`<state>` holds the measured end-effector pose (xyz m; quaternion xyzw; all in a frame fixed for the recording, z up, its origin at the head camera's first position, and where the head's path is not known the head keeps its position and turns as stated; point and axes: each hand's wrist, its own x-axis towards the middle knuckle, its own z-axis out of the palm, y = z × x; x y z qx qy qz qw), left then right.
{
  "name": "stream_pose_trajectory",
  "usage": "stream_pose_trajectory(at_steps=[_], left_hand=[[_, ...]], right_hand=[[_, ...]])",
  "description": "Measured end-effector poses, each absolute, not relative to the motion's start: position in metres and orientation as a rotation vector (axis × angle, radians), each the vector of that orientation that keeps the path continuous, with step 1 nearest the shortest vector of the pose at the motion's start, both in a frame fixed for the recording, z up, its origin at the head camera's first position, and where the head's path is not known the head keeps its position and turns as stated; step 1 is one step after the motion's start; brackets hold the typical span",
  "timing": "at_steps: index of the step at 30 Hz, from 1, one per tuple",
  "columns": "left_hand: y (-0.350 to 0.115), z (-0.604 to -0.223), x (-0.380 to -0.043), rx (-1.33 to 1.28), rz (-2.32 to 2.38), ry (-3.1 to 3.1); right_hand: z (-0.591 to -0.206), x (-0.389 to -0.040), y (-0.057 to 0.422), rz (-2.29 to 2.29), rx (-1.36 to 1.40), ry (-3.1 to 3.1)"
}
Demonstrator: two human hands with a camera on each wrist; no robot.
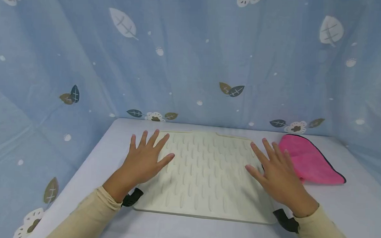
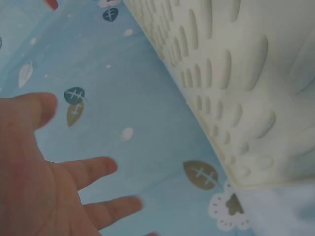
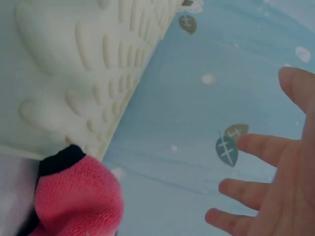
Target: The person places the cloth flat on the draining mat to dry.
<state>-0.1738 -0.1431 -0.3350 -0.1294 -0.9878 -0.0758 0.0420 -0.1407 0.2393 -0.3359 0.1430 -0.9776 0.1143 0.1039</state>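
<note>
Left hand and right hand: fingers spread, held nothing | mat lay below, between both; long axis unclear | cloth was nearer right hand

One left hand, one right hand, two sleeves behind them, two black wrist pieces, one ridged mat between the hands, one pink cloth beside the right

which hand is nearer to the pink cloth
Right. The right hand is spread beside the pink cloth, overlapping its edge in the head view; the left hand is across the white mat, by its left edge.
</note>
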Motion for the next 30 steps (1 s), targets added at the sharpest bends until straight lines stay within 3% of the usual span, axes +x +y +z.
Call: stream_pose_trajectory(at_steps=[18,25,30], left_hand=[[-0.181,-0.367,-0.187,-0.198,-0.425,-3.295],[-0.189,-0.376,-0.191,-0.241,-0.509,-3.288],[-0.195,-0.378,-0.196,-0.28,-0.623,-3.281]], right_hand=[[-0.36,-0.172,0.307,0.29,0.34,-2.836],[-0.373,-0.174,0.317,0.316,0.221,-3.084],[-0.381,-0.176,0.32,0.363,0.335,-3.111]])
